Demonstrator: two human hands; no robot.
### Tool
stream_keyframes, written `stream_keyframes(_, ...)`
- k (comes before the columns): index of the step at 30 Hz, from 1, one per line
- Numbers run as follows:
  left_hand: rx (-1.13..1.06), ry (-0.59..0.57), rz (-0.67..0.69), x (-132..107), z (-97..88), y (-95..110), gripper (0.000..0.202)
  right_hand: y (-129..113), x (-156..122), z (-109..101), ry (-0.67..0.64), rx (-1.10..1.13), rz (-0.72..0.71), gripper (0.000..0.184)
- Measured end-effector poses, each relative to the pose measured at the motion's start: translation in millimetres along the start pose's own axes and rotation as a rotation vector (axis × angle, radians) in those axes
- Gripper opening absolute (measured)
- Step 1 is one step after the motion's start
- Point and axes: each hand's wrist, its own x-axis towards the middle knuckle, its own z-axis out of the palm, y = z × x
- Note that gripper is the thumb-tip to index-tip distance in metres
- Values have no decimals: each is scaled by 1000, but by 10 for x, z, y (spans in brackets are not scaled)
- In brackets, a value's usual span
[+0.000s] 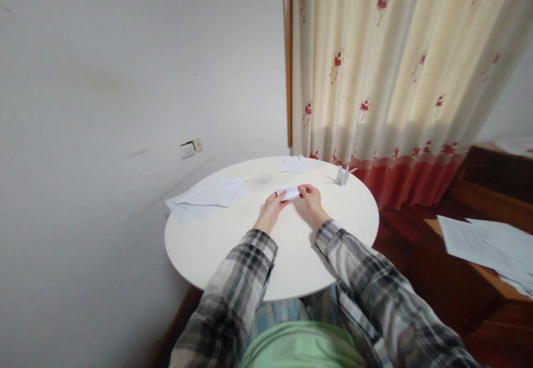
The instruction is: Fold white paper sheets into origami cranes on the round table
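Between my two hands is a small piece of folded white paper (288,192), held just over the middle of the round white table (233,251). My left hand (273,208) grips its left end, thumb on top. At the right end, the fingers of my right hand (311,199) pinch the paper's edge. The exact folds are too small to make out. A folded paper crane (343,175) stands on the table beyond my right hand, apart from it.
White sheets (212,193) lie at the table's left edge, and more paper pieces (296,164) at its far side. A wall with a socket (187,150) borders the left. Behind hangs a flowered curtain (375,79). Papers (483,243) rest on wooden furniture at right.
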Motion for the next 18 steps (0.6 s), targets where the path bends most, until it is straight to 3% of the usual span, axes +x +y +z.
stream_keyframes(8, 6, 86, 44, -48, 22, 36, 17, -26, -37, 40, -126, 42, 48, 22)
stream_keyframes(18, 49, 136, 75, -19, -21, 24, 22, -19, -86, 46, -222, -96, -62, 24)
